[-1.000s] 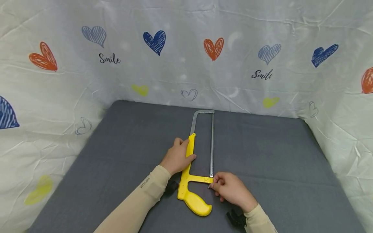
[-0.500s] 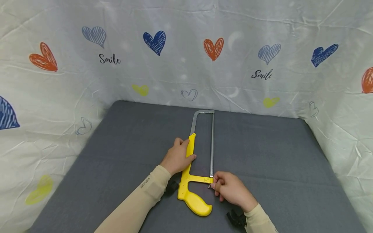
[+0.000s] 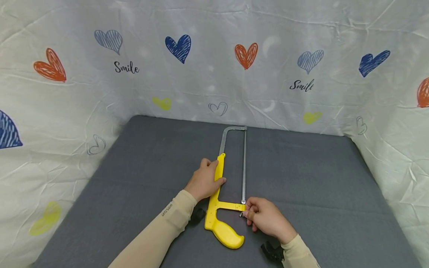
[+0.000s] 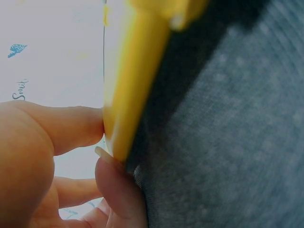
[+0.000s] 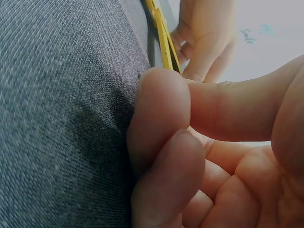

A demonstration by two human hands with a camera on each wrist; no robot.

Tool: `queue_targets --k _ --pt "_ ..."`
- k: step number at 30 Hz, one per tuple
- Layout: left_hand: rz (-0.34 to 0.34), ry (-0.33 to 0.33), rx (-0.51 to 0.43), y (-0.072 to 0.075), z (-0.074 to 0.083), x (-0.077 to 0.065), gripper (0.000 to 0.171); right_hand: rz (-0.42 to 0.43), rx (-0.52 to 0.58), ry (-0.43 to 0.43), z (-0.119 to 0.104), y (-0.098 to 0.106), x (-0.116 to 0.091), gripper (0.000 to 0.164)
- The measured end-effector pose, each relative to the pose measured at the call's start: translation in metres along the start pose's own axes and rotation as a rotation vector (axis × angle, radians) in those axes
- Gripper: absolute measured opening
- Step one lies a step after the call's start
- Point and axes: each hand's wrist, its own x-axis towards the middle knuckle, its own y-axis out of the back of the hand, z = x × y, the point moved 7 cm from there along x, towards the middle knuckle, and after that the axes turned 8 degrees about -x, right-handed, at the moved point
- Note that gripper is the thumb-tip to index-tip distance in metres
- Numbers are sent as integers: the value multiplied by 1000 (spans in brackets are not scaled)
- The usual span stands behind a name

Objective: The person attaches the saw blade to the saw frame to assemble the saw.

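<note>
A hacksaw [image 3: 226, 235] with a yellow handle and a silver front frame lies flat on the grey cloth, its handle toward me. Its silver blade [image 3: 244, 167] runs along the right side. My left hand [image 3: 202, 180] grips the yellow upper bar, thumb on one side and fingers on the other; the left wrist view shows the yellow bar [image 4: 130, 90] between them. At the blade's near end, my right hand [image 3: 266, 217] pinches a small metal wing nut [image 3: 241, 214] with thumb and index finger. Those fingertips [image 5: 161, 102] mostly hide it in the right wrist view.
Dark grey cloth [image 3: 308, 178] covers the table. A pale curtain [image 3: 201, 85] printed with hearts and "Smile" hangs behind and at both sides. Dark wrist-worn devices, one of them a black piece [image 3: 272, 251], sit beneath the wrists.
The small metal part at the right fingertips looks slightly turned, with the right fingers shifting a little. The hacksaw and left hand stay in place.
</note>
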Motion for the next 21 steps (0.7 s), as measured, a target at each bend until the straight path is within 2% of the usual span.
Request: queue_targets --k 21 --pt "4 0 -16 -1 -2 1 78 6 -8 24 -2 -1 0 17"
